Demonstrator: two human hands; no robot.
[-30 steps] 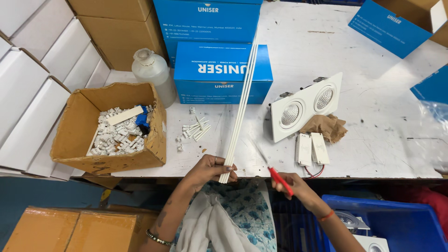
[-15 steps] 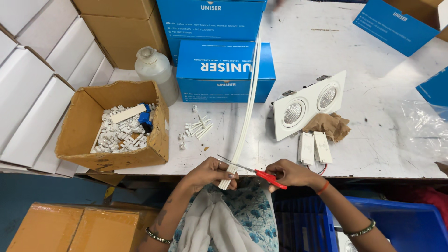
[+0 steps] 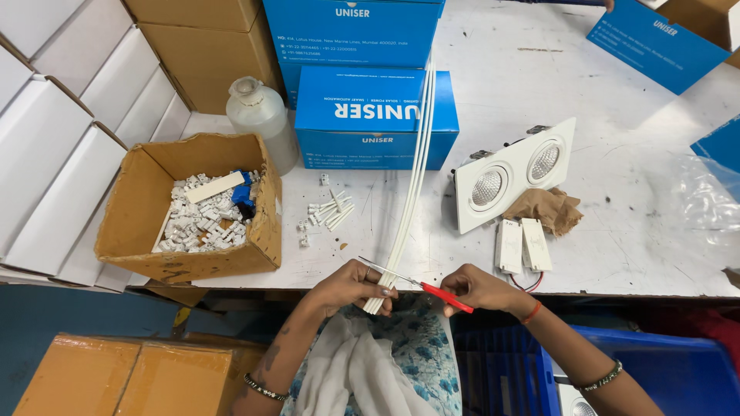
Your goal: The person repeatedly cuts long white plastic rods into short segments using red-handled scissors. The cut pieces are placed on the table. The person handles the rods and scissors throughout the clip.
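Note:
My left hand (image 3: 351, 286) grips the near end of a bundle of long thin white tubes (image 3: 412, 177) that runs up the table and over a blue box (image 3: 375, 115). My right hand (image 3: 482, 289) holds red-handled scissors (image 3: 432, 289), whose blades reach left across the tubes just above my left fingers. Short cut white pieces (image 3: 327, 213) lie on the table to the left of the tubes.
An open cardboard box (image 3: 131, 231) of small white parts stands at the left, with a clear plastic bottle (image 3: 262, 119) behind it. A white twin spotlight fitting (image 3: 512, 173), crumpled brown paper (image 3: 547, 209) and two small white drivers (image 3: 523, 245) lie at the right. A blue bin (image 3: 678, 366) sits below the table edge.
My right hand has brought the scissors from low at the right up and left to the tubes. The left hand keeps its hold on the tube ends.

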